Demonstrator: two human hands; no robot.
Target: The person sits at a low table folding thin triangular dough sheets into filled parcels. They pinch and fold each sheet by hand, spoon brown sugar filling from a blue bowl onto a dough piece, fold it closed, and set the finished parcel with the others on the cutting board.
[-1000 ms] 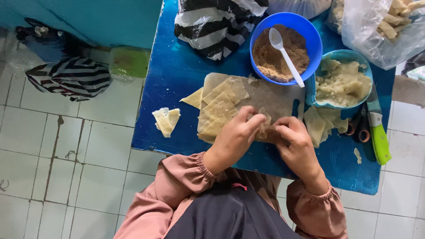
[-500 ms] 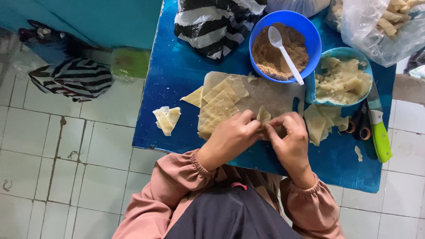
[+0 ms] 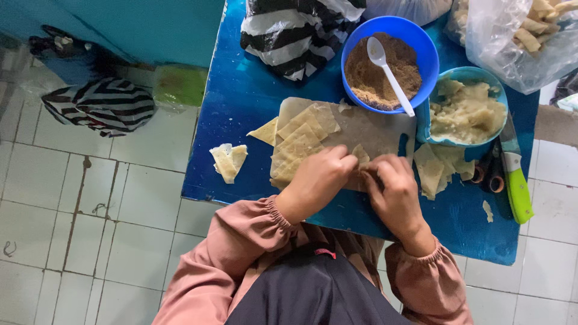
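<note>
My left hand (image 3: pixel 316 180) and my right hand (image 3: pixel 394 189) meet over a pale cutting board (image 3: pixel 376 129) on a blue table (image 3: pixel 241 108). Both hands pinch a thin yellowish pastry sheet (image 3: pixel 361 155) between their fingertips, folding it; most of it is hidden under the fingers. A stack of the same square sheets (image 3: pixel 298 144) lies on the board just left of my left hand. Behind the board stands a blue bowl of brown filling (image 3: pixel 370 75) with a white spoon (image 3: pixel 390 72) in it.
A teal bowl of pale mash (image 3: pixel 466 111) sits at the right, with loose sheets (image 3: pixel 436 165) below it and a green-handled knife (image 3: pixel 516 180) beside. Striped plastic bags (image 3: pixel 295 30) and a clear bag of rolls (image 3: pixel 530 33) line the far edge. A few folded sheets (image 3: pixel 229 161) lie at the left.
My hands have shifted a little toward me on the board and closed more tightly over the sheet they fold. Nothing else on the table has moved.
</note>
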